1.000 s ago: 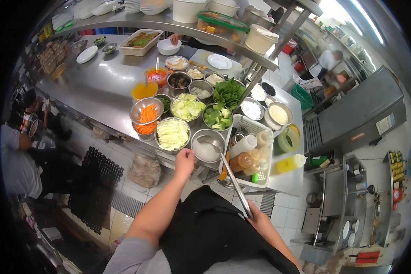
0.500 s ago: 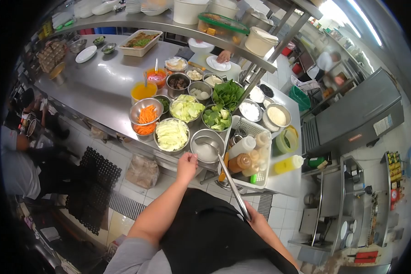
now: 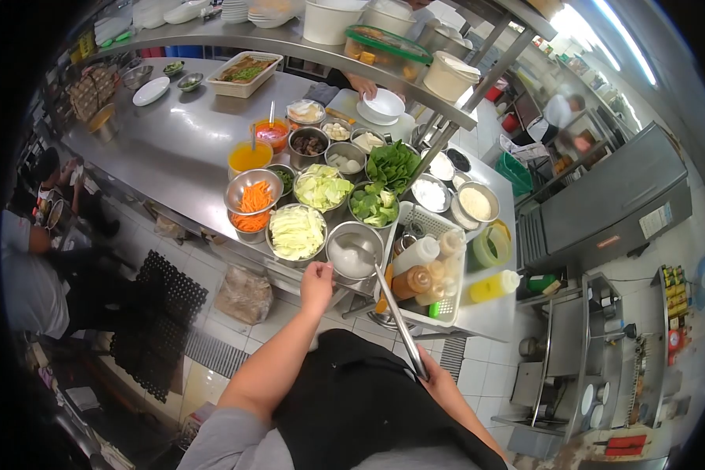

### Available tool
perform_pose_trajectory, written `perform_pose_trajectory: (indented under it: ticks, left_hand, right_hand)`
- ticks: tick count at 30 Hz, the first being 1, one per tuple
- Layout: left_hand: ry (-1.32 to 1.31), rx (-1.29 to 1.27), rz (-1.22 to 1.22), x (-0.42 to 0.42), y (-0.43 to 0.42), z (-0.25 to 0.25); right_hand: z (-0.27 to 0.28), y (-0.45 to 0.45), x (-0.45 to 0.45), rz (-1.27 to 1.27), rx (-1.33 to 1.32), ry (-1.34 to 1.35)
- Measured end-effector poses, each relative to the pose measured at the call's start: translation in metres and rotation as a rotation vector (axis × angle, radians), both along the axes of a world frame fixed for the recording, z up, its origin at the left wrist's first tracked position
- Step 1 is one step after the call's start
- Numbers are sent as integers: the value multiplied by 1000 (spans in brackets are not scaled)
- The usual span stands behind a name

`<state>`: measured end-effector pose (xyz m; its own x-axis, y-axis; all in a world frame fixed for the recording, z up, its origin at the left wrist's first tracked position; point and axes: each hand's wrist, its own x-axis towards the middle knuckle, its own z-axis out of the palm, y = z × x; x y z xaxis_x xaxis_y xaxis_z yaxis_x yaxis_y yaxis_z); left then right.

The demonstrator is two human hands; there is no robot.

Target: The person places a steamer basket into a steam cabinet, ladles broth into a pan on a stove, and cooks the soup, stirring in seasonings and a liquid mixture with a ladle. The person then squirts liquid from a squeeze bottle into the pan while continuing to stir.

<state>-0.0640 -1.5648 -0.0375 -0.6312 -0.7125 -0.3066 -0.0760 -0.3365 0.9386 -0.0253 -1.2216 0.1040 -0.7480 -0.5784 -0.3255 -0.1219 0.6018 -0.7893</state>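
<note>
My right hand (image 3: 439,376) is wrapped round the long handle of a metal ladle (image 3: 399,321). The ladle's head rests in a steel bowl (image 3: 338,265) at the table's front edge, in a whitish content (image 3: 351,261). Just left of that bowl's near rim is my left hand (image 3: 317,287), its fingers curled together. Whether it pinches anything is too small to see. Behind it stand a bowl of sliced cabbage (image 3: 297,233) and two bowls of carrot strips (image 3: 254,197), one partly on the other.
A white basket of squeeze bottles (image 3: 417,251) stands right of the ladle bowl. Several bowls of greens (image 3: 395,164) and white powder (image 3: 429,193) fill the table behind. Overhead runs a steel shelf (image 3: 290,45). Across the table, a co-worker's hand (image 3: 360,84) touches a white dish (image 3: 384,103).
The co-worker's white bowl, earlier held at the left, is now at the plate's spot. My left hand has shifted slightly left; my right hand keeps its grip on the ladle.
</note>
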Motion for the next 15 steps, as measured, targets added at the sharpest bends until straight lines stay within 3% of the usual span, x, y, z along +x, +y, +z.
perform_pose_trajectory:
  ticks: [2, 4, 10, 15]
  left_hand:
    - [-37, -280, -5, 0, 3, -9]
    - [-55, -314, -22, 5, 12, -2]
    - [-102, -377, -62, 4, 8, 6]
    - [-81, -361, -73, 0, 5, 2]
  right_hand:
    - [2, -6, -5, -39, 73, -23]
    - [-1, -7, -7, -83, 146, -50]
    - [-8, 5, -3, 31, -19, 32]
    - [18, -4, -3, -30, 136, 19]
